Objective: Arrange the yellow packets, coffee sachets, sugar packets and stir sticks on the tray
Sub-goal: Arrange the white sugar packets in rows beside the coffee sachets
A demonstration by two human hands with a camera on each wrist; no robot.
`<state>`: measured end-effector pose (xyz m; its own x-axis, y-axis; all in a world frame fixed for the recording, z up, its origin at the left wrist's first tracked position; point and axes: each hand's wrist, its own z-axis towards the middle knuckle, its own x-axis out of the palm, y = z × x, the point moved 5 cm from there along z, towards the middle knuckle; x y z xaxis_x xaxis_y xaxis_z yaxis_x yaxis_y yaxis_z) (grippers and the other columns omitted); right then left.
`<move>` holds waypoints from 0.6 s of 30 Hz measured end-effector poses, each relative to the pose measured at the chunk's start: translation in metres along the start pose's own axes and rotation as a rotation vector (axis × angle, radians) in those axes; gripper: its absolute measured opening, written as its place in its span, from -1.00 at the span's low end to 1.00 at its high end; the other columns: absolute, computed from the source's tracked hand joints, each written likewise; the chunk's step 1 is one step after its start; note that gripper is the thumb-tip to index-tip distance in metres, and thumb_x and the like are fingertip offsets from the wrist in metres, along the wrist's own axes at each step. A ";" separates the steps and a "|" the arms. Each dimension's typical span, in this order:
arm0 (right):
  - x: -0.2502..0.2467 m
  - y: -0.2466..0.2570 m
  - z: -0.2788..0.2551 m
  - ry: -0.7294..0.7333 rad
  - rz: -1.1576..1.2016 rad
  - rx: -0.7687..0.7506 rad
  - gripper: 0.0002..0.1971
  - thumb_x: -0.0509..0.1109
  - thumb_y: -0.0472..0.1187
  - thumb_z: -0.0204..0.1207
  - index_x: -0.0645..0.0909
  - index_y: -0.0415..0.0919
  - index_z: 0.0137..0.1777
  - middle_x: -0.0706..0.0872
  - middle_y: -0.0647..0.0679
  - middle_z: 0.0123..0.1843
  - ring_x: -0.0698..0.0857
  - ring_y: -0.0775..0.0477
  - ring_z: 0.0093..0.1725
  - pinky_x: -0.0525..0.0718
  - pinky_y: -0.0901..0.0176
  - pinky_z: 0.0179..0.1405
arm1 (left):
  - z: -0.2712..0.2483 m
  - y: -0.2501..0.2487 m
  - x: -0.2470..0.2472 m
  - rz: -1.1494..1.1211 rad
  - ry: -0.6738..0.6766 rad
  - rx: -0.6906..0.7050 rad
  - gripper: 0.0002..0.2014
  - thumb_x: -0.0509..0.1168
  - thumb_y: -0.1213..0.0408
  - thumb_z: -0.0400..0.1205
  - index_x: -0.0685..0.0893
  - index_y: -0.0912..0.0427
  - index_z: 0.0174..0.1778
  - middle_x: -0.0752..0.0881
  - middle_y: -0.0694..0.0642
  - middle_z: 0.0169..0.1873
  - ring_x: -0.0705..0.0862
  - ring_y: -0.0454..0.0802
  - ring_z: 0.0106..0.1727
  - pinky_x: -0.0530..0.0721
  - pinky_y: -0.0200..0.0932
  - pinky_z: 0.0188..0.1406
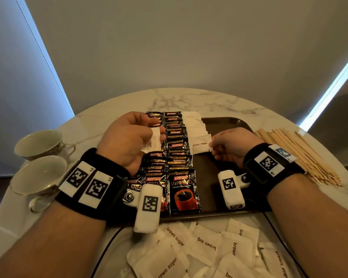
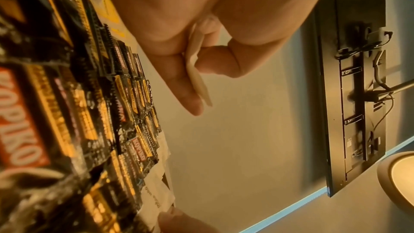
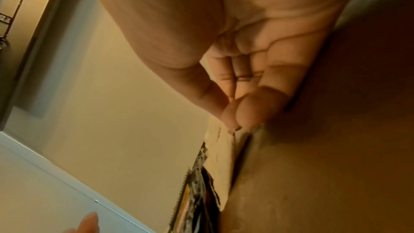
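Sugar packets are light and floppy: your left hand (image 1: 127, 137) pinches one packet (image 1: 154, 142); your right hand (image 1: 232, 146) pinches another (image 1: 201, 145) by its edge, over the tray (image 1: 227, 122).

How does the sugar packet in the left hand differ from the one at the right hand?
The left hand holds its packet lifted above the coffee sachets, standing on end; the right hand pinches the edge of its packet, which lies flat at the near end of the sugar row on the tray. The left packet's print runs vertically, the right's across. Both are white, marked brown sugar.
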<state>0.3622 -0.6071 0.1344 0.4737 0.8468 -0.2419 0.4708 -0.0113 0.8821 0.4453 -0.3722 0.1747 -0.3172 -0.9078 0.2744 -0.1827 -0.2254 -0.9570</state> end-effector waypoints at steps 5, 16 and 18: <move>-0.001 0.000 0.000 0.013 -0.013 -0.010 -0.86 0.45 -0.45 0.59 0.70 -0.42 0.12 0.74 -0.26 -0.26 0.74 -0.10 -0.32 0.79 0.10 -0.29 | -0.001 -0.002 0.003 0.015 0.024 0.032 -0.55 0.04 0.88 0.56 0.58 0.23 -0.17 0.77 0.24 0.06 0.87 0.05 -0.13 0.86 -0.12 -0.28; 0.012 0.012 -0.004 0.096 0.129 -0.157 -0.80 0.46 -0.30 0.65 0.68 -0.43 0.17 0.74 -0.25 -0.09 0.79 -0.15 -0.16 0.82 -0.08 0.09 | -0.004 0.001 0.010 0.009 0.104 0.060 -0.53 0.01 0.90 0.55 0.59 0.23 -0.16 0.78 0.30 0.17 0.87 0.11 0.13 0.87 -0.05 -0.01; 0.011 0.014 -0.008 0.090 0.129 -0.178 -0.82 0.45 -0.29 0.66 0.70 -0.41 0.15 0.76 -0.27 -0.06 0.81 -0.19 -0.11 0.82 -0.06 0.05 | -0.005 0.000 0.013 -0.040 0.132 0.056 -0.53 0.00 0.91 0.53 0.59 0.26 -0.15 0.79 0.31 0.16 0.87 0.13 0.15 0.88 -0.03 0.05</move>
<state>0.3679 -0.5941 0.1479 0.4493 0.8886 -0.0923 0.2680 -0.0355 0.9628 0.4360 -0.3824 0.1790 -0.4311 -0.8439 0.3193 -0.1463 -0.2838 -0.9476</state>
